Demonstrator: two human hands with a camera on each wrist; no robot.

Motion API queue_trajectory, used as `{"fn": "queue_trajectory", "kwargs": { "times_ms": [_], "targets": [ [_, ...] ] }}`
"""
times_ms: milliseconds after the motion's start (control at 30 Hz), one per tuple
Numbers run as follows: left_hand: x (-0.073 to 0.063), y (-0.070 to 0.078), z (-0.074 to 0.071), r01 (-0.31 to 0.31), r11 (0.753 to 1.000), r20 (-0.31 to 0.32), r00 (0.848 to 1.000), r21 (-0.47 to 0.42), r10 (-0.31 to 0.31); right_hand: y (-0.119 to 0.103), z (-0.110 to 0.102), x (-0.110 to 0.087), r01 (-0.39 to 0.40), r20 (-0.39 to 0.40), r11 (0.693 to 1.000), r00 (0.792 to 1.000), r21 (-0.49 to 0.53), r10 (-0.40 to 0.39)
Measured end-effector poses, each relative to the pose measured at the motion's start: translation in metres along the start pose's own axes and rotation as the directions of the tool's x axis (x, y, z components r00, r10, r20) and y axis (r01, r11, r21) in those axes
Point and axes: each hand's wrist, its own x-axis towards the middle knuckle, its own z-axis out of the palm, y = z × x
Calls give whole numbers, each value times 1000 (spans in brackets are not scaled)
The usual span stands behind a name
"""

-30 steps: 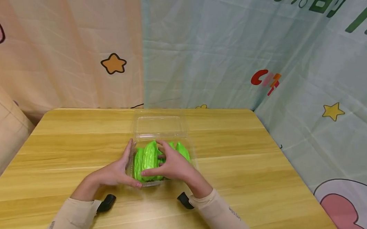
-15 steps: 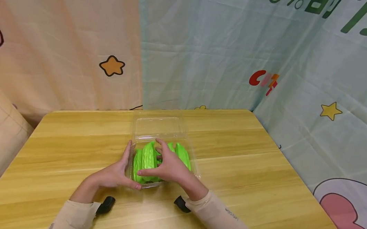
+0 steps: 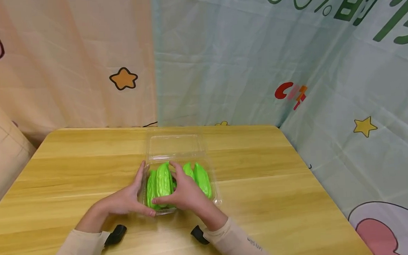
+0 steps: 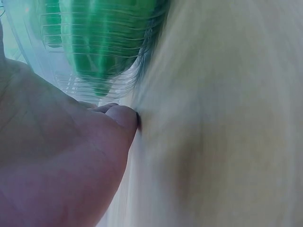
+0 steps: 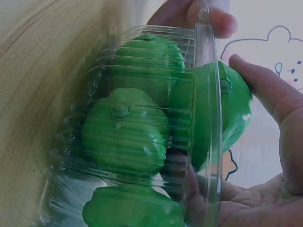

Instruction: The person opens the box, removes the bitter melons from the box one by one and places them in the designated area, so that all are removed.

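A clear plastic clamshell box (image 3: 167, 211) holds several bright green bitter melons, lying side by side. My right hand (image 3: 189, 193) grips one bitter melon (image 3: 163, 180), thumb at its near end and fingers toward its far end. In the right wrist view this gripped melon (image 5: 239, 106) sits partly above the box rim (image 5: 214, 146), higher than the others. My left hand (image 3: 124, 199) rests against the box's left front corner, fingers straight along the side and thumb stretched along the front. A bitter melon (image 3: 151, 189) lies at the left, another (image 3: 202, 179) at the right.
The box's hinged lid (image 3: 175, 146) lies folded back on the wooden table (image 3: 262, 186). Printed cloth curtains (image 3: 221, 65) hang behind the table and along its right side. Black wrist-camera mounts (image 3: 116, 235) stick out from both sleeves.
The head view has tilted slightly, so the scene sits lower. My right hand, gripping the melon, has shifted a little left, showing more of the right-hand melons. The left hand keeps its place.
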Motion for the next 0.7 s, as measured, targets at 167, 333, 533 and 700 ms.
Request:
{"fn": "queue_trajectory", "kwargs": {
  "times_ms": [167, 333, 533, 700],
  "targets": [
    [-2, 0, -1, -18, 1000, 7, 1000, 5, 18, -1, 1, 0, -8, 2, 1000, 1000, 29, 8],
    [-3, -1, 1, -23, 1000, 5, 1000, -5, 23, 1, 0, -1, 14, -8, 999, 1000, 49, -14],
    [-3, -3, 2, -12, 1000, 8, 1000, 2, 12, 2, -2, -2, 20, -9, 996, 1000, 84, -20],
    [-2, -2, 0, -11, 1000, 16, 1000, 20, 11, 2, -6, -1, 25, -4, 987, 1000, 157, -25]
  ]
}}
